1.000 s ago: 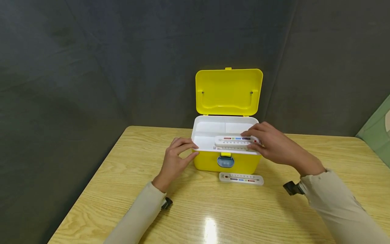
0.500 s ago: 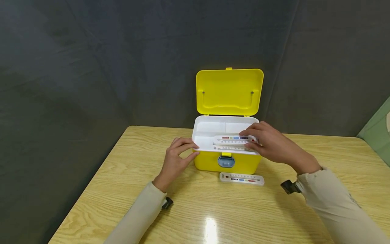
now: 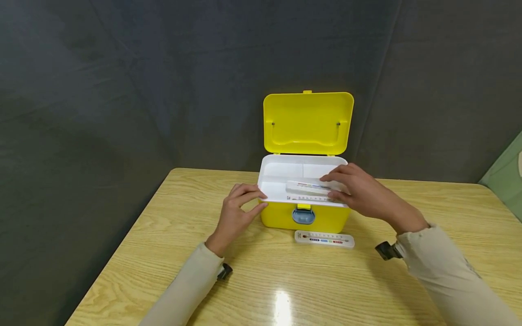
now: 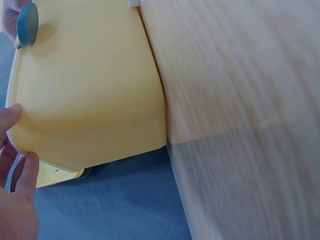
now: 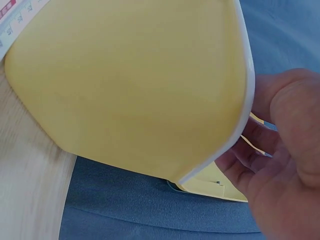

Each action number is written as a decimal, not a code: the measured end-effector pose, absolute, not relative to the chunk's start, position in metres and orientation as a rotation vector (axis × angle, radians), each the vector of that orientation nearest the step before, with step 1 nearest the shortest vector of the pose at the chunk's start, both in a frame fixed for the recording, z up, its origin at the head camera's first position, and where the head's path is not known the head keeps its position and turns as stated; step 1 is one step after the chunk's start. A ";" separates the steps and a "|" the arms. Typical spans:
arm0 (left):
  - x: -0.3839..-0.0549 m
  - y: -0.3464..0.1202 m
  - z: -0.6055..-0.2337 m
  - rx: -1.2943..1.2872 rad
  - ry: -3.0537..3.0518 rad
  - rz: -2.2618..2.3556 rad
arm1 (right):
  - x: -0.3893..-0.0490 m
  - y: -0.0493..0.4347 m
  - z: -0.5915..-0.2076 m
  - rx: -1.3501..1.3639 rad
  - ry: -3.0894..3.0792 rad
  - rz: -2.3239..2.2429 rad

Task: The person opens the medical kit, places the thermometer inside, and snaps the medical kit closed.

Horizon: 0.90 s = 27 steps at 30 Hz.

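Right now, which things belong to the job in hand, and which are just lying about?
Likely job:
yellow plastic box with white tray, left hand at rim
white oblong thermometer in the right hand
second thermometer in the tray
third thermometer on the wooden table

Seemingly background:
dark fabric backdrop
pale green object, right edge

a dark cloth (image 3: 204, 81) hangs behind the wood-grained table (image 3: 163, 226)

The yellow box (image 5: 125, 90) stands near an edge of the worktop (image 5: 25, 165); beyond this edge there is blue-grey cloth (image 5: 125, 205). The right hand (image 5: 290, 145) is at the white rim (image 5: 249, 65), its fingers partly hidden behind it. One thermometer (image 5: 15, 20) shows only in part, beside the box.
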State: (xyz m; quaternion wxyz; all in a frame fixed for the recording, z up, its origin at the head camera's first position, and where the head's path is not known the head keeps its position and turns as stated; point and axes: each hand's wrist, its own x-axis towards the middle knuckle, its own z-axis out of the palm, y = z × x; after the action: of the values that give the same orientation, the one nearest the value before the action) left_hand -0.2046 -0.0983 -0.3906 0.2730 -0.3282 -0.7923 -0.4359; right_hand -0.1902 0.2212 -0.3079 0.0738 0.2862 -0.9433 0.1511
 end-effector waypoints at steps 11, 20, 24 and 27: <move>-0.202 -0.099 -0.390 -0.886 -2.136 -1.180 | -0.181 0.225 -0.310 0.816 -2.828 0.504; -0.203 -0.098 -0.390 -0.902 -2.116 -1.182 | -0.147 0.226 -0.315 0.802 -2.639 0.572; -0.204 -0.099 -0.390 -0.904 -2.112 -1.182 | -0.133 0.223 -0.320 0.833 -2.552 0.550; -0.204 -0.099 -0.390 -0.902 -2.114 -1.181 | -0.126 0.223 -0.326 0.870 -2.529 0.523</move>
State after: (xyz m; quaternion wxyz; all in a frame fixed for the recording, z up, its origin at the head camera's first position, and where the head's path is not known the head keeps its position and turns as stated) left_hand -0.2039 -0.0992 -0.3901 0.2752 -0.3357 -0.7865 -0.4393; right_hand -0.1262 0.2231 -0.3255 0.2068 0.3122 -0.9080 0.1879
